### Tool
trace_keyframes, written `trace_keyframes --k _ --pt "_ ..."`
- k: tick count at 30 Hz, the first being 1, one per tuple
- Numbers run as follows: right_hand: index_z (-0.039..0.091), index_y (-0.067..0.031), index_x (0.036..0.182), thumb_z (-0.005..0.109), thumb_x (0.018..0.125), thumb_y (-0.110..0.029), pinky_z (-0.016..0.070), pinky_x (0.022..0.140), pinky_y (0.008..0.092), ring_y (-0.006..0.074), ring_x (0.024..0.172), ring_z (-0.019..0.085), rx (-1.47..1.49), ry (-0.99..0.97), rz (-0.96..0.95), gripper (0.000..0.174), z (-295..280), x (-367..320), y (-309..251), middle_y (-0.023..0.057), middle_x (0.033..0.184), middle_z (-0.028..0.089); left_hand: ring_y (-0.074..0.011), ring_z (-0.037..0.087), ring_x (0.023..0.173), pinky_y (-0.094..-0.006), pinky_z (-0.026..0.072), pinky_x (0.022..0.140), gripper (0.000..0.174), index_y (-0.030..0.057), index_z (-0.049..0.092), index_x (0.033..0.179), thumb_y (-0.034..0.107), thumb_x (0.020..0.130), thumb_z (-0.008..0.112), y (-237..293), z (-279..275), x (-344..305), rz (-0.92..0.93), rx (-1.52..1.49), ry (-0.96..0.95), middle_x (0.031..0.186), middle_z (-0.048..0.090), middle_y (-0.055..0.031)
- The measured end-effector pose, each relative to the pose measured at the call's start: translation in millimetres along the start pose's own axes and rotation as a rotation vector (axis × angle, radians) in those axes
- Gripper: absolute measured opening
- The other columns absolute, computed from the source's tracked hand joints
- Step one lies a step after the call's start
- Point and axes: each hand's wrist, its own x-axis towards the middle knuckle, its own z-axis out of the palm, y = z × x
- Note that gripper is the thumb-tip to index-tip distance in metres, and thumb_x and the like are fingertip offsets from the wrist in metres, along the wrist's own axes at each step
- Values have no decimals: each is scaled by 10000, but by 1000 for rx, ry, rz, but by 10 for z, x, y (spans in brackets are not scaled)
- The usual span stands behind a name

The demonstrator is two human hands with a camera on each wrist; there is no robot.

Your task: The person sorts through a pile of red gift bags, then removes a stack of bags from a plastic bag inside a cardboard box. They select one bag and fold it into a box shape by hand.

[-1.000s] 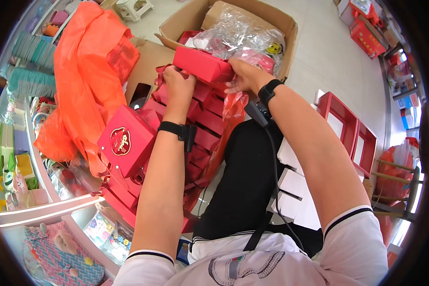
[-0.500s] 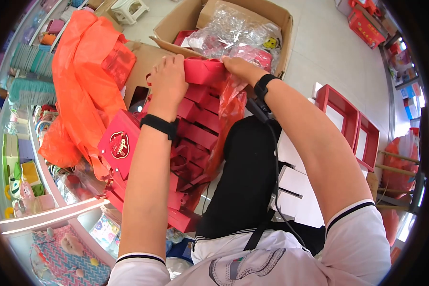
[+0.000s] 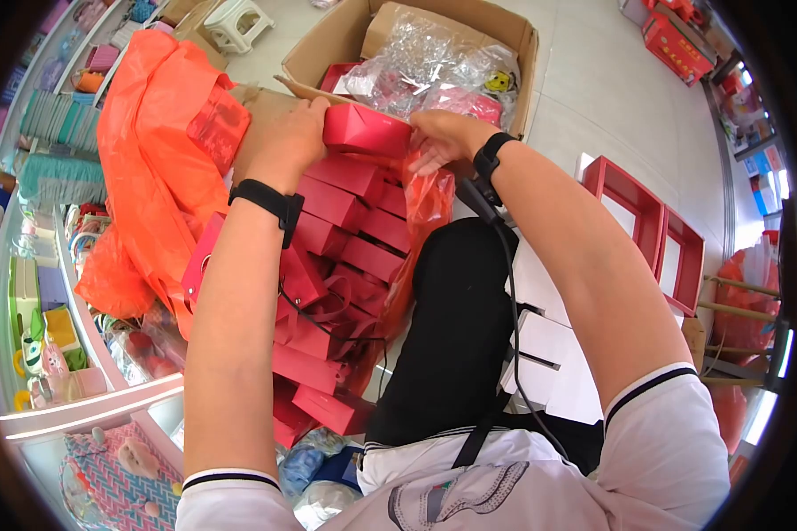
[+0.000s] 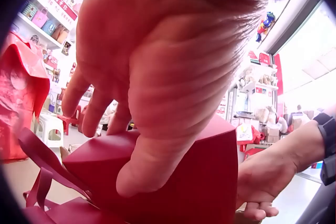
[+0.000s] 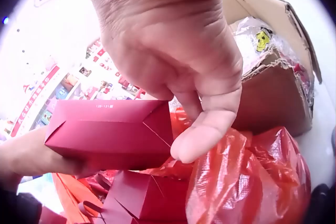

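Observation:
A red gift box [image 3: 367, 131] is held above a pile of similar red boxes [image 3: 376, 257] in the head view. My left hand [image 3: 283, 133] grips its left end; in the left wrist view the thumb lies on the box's side [image 4: 202, 182] and the other fingers reach over the far side. At the opposite end is my right hand [image 3: 447, 137], its fingers loose and spread. The right wrist view has one fingertip right at the corner of the box [image 5: 110, 134]. Ribbon handles [image 4: 39, 155] show beside the box in the left wrist view.
Behind the pile stands a cardboard carton [image 3: 527, 80] with clear plastic wrap [image 3: 425, 53]. An orange-red plastic bag [image 3: 150, 177] lies at left, beside stocked shelves [image 3: 53, 221]. Red plastic [image 5: 247, 182] edges the pile. White boxes [image 3: 549, 336] and red frames [image 3: 629, 199] lie at right.
My left hand has moved left, from the box's lower edge to its left end. The box has turned to show a long side; my left forearm now covers much of the emblem box.

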Motion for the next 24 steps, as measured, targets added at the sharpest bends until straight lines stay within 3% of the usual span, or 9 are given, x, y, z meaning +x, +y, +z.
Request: trace_keyframes --k 3,6,9,12,15,16,19,24 --pt "554 90 1241 492 982 -407 639 698 453 347 913 704 9 -17 -143 563 -79 111 44 237 1189 582 -379 624 1187 -480 525 961 392 104 545 1201 49 836 675 -22 -18 1 -5 -46 -20 1232 642 -148" --pt "577 52 1217 552 954 -362 634 611 447 307 719 676 -279 139 -189 492 -78 136 -1 179 1005 609 -396 637 1138 -480 542 910 514 105 517 1238 111 775 741 -134 74 78 96 -33 11 1222 639 -176" --pt "639 47 1109 586 929 -396 600 520 405 257 664 658 -513 157 -157 481 -71 63 -68 133 823 593 -388 640 1140 -480 542 901 519 104 516 1241 89 769 731 -160 127 99 104 -25 18 1207 651 -181" --pt "680 32 1106 690 866 -426 615 638 441 300 785 710 -817 162 -16 517 36 -233 -198 174 887 669 -389 634 1157 -476 539 913 524 99 516 1244 65 764 722 -80 26 103 -54 -61 -51 1190 666 -182" --pt "711 16 1139 778 799 -440 597 821 456 333 978 729 -1136 107 -114 573 103 -436 -196 212 1081 729 -382 629 1174 -468 535 932 538 89 515 1265 56 765 710 -71 -26 88 -44 -55 -62 1198 673 -186" --pt "734 -1 1141 824 756 -414 548 959 440 347 1145 689 -1199 133 -117 571 120 -392 -146 210 1244 707 -379 628 1179 -468 534 935 546 87 514 1274 65 765 711 -97 11 103 -21 -31 -59 1210 669 -187" --pt "736 10 1123 790 774 -355 558 926 435 373 1106 698 -1415 230 -154 508 46 40 36 216 1220 714 -374 625 1188 -468 533 944 561 79 514 1287 83 764 717 -133 67 129 10 15 -49 1244 659 -192" --pt "717 56 1125 706 815 -232 583 861 483 408 1021 719 -962 328 -175 423 47 -18 -99 256 1156 718 -391 602 1211 -474 518 968 575 64 524 1294 83 756 726 -104 18 75 -39 -72 -70 1287 640 -189"
